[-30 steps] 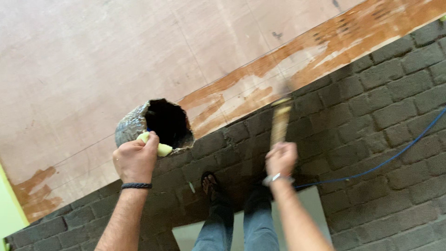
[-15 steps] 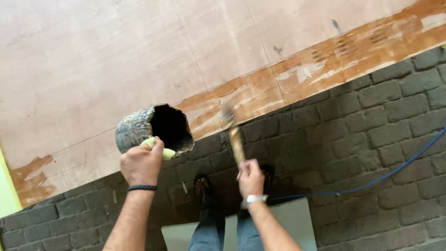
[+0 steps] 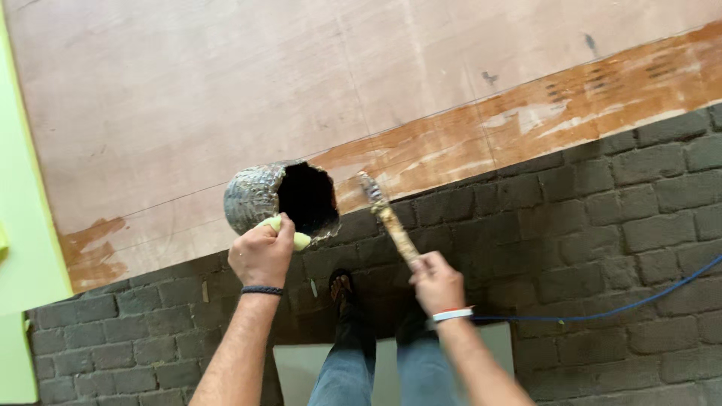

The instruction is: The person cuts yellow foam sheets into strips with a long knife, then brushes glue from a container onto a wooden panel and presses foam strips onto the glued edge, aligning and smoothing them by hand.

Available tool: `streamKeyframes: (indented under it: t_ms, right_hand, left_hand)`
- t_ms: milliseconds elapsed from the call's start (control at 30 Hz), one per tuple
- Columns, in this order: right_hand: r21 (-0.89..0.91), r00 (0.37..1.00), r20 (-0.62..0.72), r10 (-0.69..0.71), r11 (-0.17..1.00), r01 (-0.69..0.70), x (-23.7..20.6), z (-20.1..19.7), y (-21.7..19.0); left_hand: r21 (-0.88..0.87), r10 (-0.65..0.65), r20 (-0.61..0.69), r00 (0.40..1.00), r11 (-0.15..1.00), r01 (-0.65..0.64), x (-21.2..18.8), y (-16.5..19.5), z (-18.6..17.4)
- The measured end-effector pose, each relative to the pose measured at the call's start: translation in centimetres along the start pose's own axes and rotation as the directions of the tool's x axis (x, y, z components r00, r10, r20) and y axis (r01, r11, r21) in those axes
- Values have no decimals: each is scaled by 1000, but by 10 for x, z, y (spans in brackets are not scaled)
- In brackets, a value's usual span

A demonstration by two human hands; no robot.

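Note:
My left hand (image 3: 262, 254) grips the pale yellow handle (image 3: 289, 233) of a paint-crusted bucket (image 3: 280, 198), holding it tilted so its dark mouth faces the camera. In my right hand (image 3: 438, 283) is a paint brush (image 3: 387, 216) with a stained wooden handle; its bristle end points up and left, close to the bucket's right rim. Both are held in front of a plywood board (image 3: 226, 98) with an orange-brown painted band (image 3: 541, 124) along its lower edge. A dark band sits on my left wrist, a white one on my right.
Dark grey paving bricks (image 3: 602, 225) cover the ground below the board. A blue hose (image 3: 639, 301) runs across the bricks at the right. My legs and a sandalled foot (image 3: 342, 289) show at bottom centre. A light green surface (image 3: 19, 225) borders the left edge.
My right hand has swung the brush leftward from the right side toward the bucket's opening. The left hand keeps holding the bucket in about the same place.

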State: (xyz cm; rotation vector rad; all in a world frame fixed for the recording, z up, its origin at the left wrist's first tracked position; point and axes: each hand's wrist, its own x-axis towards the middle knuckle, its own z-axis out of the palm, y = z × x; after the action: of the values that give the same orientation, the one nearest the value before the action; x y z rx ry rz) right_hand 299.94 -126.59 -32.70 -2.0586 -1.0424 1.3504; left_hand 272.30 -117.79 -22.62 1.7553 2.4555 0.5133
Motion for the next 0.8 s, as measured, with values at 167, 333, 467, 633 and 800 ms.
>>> streamKeyframes:
  t_ms: [167,333,467,633,800]
  right_hand:
    - [-173,953,110,-283,939,299,19,-108,-74]
    - [-749,904,366,-220,507,427,22,-56,-185]
    - [-715,875,443,-194,513,475,40,-4,-198]
    - [-253,927,374,-30,958,134,58,-70,-129]
    - [82,939,343,37,994,-69,50,-106,-65]
  left_hand:
    - [-55,27,7,1000,998,-27,10,3,1]
    - [7,101,8,995,995,-101,12,8,13]
    - [44,54,102,993,997,-59,12,3,17]
    - [-118,9,24,1000,993,-6,20,-10,-2]
    - [-282,-56,98,994,956,82,29,19,-13]
